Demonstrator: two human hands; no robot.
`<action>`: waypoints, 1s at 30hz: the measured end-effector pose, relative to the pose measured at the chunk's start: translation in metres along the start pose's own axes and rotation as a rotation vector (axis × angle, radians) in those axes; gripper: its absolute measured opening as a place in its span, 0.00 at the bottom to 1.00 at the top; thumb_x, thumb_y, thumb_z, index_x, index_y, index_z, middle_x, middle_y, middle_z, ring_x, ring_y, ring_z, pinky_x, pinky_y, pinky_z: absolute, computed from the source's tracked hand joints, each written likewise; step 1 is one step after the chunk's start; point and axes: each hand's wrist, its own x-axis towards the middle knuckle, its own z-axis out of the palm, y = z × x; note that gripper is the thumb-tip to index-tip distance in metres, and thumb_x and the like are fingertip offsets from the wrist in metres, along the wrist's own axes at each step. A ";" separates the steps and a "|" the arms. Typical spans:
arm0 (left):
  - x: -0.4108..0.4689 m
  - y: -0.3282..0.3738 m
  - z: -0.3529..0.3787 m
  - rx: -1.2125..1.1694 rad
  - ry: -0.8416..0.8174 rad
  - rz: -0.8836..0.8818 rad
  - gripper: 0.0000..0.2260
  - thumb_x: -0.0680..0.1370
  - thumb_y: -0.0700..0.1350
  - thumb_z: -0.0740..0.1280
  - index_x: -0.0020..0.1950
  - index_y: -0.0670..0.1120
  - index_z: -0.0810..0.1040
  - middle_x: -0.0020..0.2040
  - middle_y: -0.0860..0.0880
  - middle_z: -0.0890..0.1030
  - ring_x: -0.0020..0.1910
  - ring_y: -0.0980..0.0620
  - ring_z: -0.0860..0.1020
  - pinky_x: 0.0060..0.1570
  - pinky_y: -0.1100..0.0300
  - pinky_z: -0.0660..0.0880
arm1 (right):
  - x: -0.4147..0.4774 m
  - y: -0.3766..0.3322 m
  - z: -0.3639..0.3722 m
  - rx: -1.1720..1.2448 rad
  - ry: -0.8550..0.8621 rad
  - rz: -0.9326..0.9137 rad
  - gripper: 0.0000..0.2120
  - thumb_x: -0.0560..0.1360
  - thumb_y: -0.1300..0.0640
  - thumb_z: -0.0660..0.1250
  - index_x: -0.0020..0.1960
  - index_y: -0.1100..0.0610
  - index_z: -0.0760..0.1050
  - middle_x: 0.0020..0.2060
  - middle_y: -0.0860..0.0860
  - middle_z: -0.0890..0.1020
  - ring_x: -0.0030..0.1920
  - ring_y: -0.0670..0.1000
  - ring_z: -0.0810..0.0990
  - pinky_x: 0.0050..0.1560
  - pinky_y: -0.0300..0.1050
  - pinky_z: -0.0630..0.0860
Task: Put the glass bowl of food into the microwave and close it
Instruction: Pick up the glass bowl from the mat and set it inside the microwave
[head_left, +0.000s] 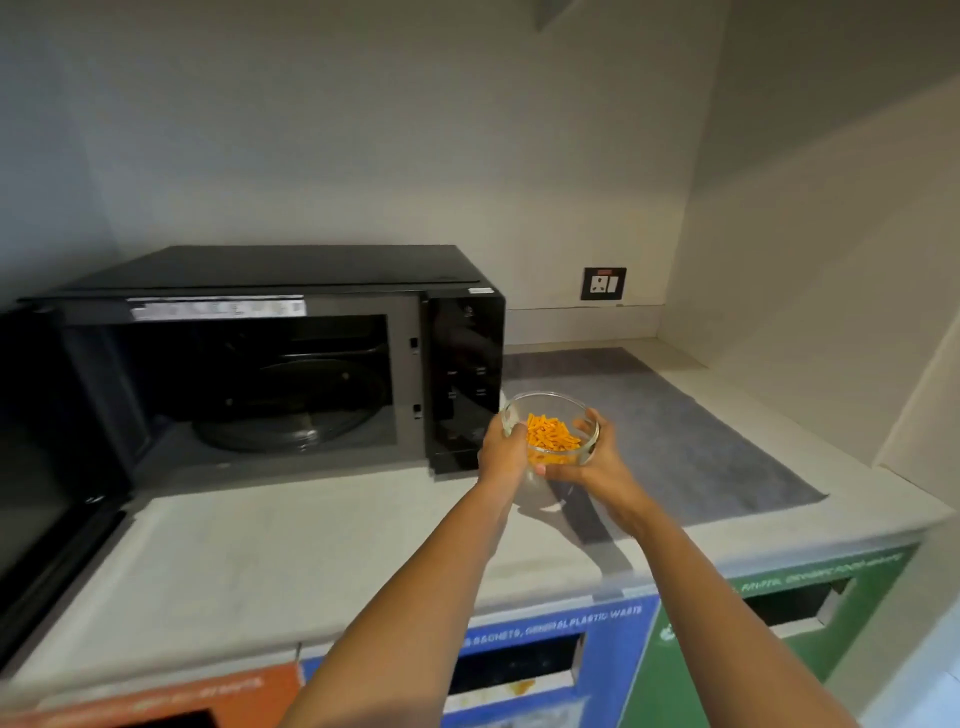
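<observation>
A clear glass bowl (550, 405) with orange food pieces hovers above the counter, just in front of the microwave's control panel. My left hand (501, 449) grips its left side and my right hand (589, 465) cups its right side and underside. The black microwave (291, 291) stands at the left of the counter. Its door (47, 493) is swung wide to the left. Inside the cavity lies a glass turntable (291, 415) with nothing on it.
The pale counter (270, 551) carries a grey mat (691, 431) to the right of the microwave. A wall socket (602, 283) sits on the back wall. Below the counter edge are orange, blue and green waste bin fronts (519, 670) with slots. A side wall closes the right.
</observation>
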 end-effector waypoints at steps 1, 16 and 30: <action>-0.010 -0.001 -0.013 0.005 0.013 0.007 0.19 0.80 0.44 0.57 0.72 0.47 0.68 0.67 0.44 0.76 0.66 0.43 0.74 0.65 0.51 0.69 | -0.009 -0.005 0.010 -0.015 -0.013 -0.008 0.51 0.62 0.64 0.78 0.73 0.52 0.48 0.71 0.54 0.61 0.64 0.50 0.66 0.60 0.42 0.68; -0.057 0.003 -0.173 -0.003 0.291 0.014 0.18 0.81 0.47 0.57 0.70 0.47 0.70 0.65 0.42 0.77 0.63 0.43 0.76 0.63 0.49 0.74 | -0.040 -0.055 0.150 -0.029 -0.297 -0.063 0.48 0.66 0.56 0.76 0.74 0.49 0.46 0.63 0.47 0.64 0.60 0.48 0.67 0.59 0.40 0.67; 0.028 -0.002 -0.276 -0.095 0.481 -0.011 0.17 0.82 0.50 0.53 0.66 0.49 0.74 0.61 0.43 0.79 0.61 0.44 0.77 0.65 0.48 0.73 | 0.057 -0.056 0.256 0.014 -0.490 -0.083 0.48 0.67 0.56 0.75 0.75 0.52 0.45 0.62 0.47 0.67 0.61 0.48 0.69 0.62 0.42 0.68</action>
